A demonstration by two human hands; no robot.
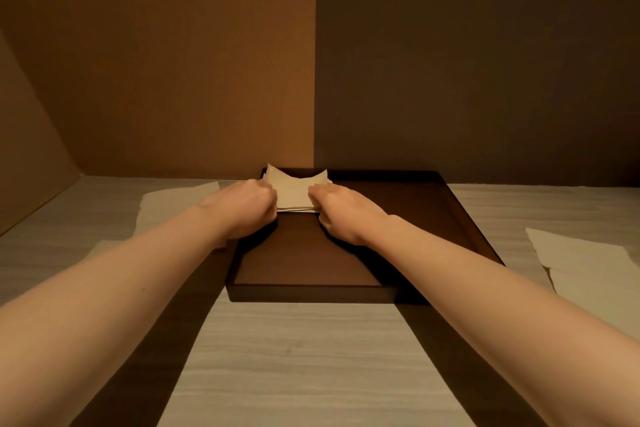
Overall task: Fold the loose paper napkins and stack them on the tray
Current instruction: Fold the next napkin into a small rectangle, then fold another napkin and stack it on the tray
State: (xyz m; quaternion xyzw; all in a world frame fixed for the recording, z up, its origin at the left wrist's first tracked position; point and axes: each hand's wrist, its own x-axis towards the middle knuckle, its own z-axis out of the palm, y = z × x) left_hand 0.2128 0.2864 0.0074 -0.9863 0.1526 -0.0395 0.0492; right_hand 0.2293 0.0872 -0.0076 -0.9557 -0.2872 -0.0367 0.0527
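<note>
A dark brown rectangular tray (311, 291) lies on the pale table in front of me. At its far left corner sits a small stack of folded cream paper napkins (293, 189), their far corners curling up. My left hand (247, 206) grips the stack's left side and my right hand (341, 213) grips its right side, fingers curled over the edges. A loose unfolded napkin (173, 206) lies flat on the table left of the tray. Another loose napkin (588, 270) lies at the right, partly under my right forearm.
The table (294, 357) has a pale wood-grain top and runs to a brown wall on the left and a darker wall at the back. My forearms cast dark shadows across the table's near half.
</note>
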